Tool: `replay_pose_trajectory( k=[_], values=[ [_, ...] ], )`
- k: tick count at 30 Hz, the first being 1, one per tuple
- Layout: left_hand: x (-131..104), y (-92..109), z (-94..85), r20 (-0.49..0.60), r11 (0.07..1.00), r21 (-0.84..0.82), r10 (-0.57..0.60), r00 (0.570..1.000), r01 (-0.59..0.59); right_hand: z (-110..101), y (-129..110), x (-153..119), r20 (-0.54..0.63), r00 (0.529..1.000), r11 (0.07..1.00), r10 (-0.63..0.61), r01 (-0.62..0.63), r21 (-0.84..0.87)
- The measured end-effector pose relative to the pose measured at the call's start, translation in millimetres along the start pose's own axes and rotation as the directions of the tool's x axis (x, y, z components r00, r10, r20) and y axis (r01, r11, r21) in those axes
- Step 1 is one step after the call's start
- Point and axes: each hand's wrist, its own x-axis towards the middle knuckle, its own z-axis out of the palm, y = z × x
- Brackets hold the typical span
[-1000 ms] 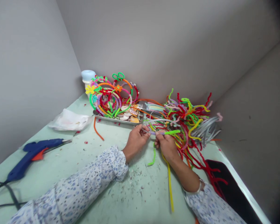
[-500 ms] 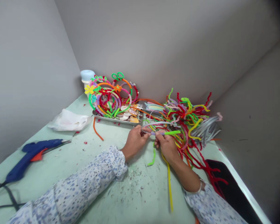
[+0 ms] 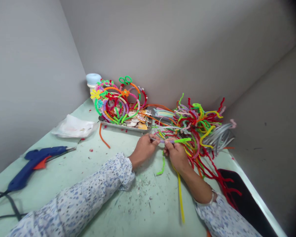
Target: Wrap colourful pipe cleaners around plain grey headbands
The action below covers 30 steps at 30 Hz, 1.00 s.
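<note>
1. At nine o'clock from my grip lies a blue glue gun [image 3: 36, 168], its nozzle towards me.
2. Also near nine, farther back, is a crumpled white plastic packet [image 3: 74, 127].
3. At ten, colourful headbands [image 3: 125, 107] stand in a metal tray [image 3: 124, 126].
4. My left hand [image 3: 143, 148] pinches the left part of a wrapped strip [image 3: 182, 140].
5. That strip, lavender then bright green, runs level between my hands, its green end towards three o'clock.
6. A loose green piece [image 3: 163, 164] hangs at six.
7. My right hand [image 3: 177, 154] pinches the lavender stretch, thumb on top.
8. A yellow strip [image 3: 180, 197] trails towards five.
9. At two, fuzzy stems [image 3: 196, 120] sprawl in a tangle.
10. At four lies a flat black object [image 3: 251, 204].
</note>
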Motion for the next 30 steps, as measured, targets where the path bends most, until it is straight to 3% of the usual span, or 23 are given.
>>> replay_pose_trajectory(
  k=[5,11,21,30],
  values=[
    [-0.8,-0.3,-1.4,0.006,0.999,0.039,0.031,1.0,-0.031,0.1,-0.5,1.3,0.0,1.0,1.0,0.021,-0.021,-0.023],
    [-1.5,7.3,-4.3,0.01,0.997,0.078,-0.018,1.0,0.017,0.0,0.5,1.1,0.01,1.0,1.0,0.007,-0.007,-0.02],
    [-0.4,3.9,-4.4,0.036,0.988,-0.114,-0.104,0.994,0.107,-0.6,0.9,0.4,0.018,0.999,0.998,-0.038,0.039,-0.046],
    [0.8,7.2,-6.9,0.069,0.985,-0.093,-0.142,0.988,0.148,0.4,-0.4,0.6,0.024,0.999,0.998,-0.032,0.033,-0.046]
  ],
)
